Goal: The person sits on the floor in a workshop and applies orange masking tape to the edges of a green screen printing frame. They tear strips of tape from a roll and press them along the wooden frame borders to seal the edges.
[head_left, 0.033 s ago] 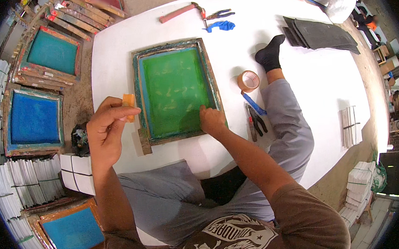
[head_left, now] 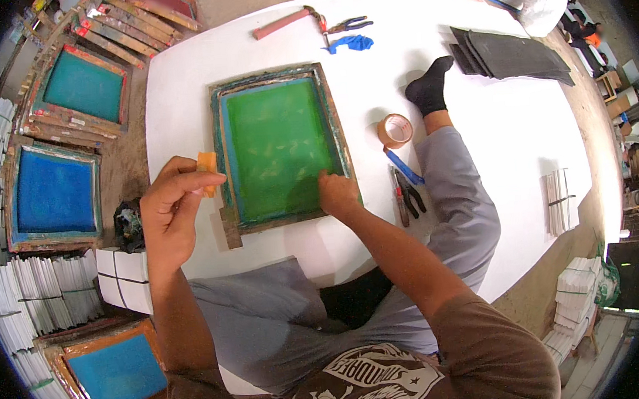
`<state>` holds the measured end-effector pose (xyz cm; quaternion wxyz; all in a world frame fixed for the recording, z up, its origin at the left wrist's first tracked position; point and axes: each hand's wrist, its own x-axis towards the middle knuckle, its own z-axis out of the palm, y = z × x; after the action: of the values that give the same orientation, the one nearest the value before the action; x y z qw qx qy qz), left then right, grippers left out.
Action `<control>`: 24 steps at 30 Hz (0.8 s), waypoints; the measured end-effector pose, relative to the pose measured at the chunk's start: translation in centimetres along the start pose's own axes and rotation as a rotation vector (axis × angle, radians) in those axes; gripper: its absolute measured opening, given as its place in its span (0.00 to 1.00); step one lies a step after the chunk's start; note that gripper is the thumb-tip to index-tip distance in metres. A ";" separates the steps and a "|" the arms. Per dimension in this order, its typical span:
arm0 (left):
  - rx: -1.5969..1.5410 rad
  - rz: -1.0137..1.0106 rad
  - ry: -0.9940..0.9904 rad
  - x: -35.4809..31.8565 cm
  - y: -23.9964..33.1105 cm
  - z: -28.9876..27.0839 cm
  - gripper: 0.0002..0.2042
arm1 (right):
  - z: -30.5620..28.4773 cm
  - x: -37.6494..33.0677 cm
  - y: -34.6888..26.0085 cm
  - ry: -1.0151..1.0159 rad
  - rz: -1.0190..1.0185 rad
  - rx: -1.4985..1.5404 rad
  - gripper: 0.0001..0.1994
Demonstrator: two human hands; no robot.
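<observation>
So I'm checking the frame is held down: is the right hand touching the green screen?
Touching. The head view shows the right hand pressed on the green screen near its lower right corner.

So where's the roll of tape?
In the head view, the tan tape roll lies flat on the white board, right of the green screen frame, just beside the person's black-socked foot.

Landmark: green screen frame (head_left: 280,146), flat on the white surface (head_left: 522,126).
Left of frame: narrow bare strip of surface; left hand (head_left: 172,213) with an orange piece (head_left: 207,172) hangs over it.
Near edge of frame: right hand (head_left: 338,194) rests on it; the knees close off the room below.
Right of frame: tape roll (head_left: 395,130), blue strip (head_left: 404,165), pliers (head_left: 408,193) and outstretched leg (head_left: 456,190) block.
Beyond frame: open band, then hammer (head_left: 288,20) and blue rag (head_left: 351,43).
Far right of frame: wide bare surface, past the leg.
</observation>
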<state>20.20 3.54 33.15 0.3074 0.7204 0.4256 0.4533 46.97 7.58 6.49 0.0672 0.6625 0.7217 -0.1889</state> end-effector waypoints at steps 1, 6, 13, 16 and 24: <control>-0.004 -0.007 -0.011 -0.1 0.2 0.2 0.10 | -0.2 0.0 0.3 0.016 0.000 0.032 0.19; -0.062 -0.043 -0.049 -0.6 0.7 1.1 0.10 | -2.1 -0.5 5.2 0.264 0.001 0.470 0.17; -0.202 -0.063 -0.117 0.3 2.3 5.2 0.11 | -6.1 -2.4 17.5 0.560 0.213 0.339 0.19; -0.217 -0.035 -0.146 1.1 2.8 7.0 0.12 | -6.4 -4.0 17.4 0.498 0.263 0.182 0.22; -0.262 -0.020 -0.189 1.8 3.7 9.5 0.12 | -4.4 -4.9 18.6 0.589 0.206 0.282 0.21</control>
<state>30.58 2.97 33.07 0.4420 0.7091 0.3392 0.4322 66.42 5.54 8.85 -0.2177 0.7607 0.6063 -0.0795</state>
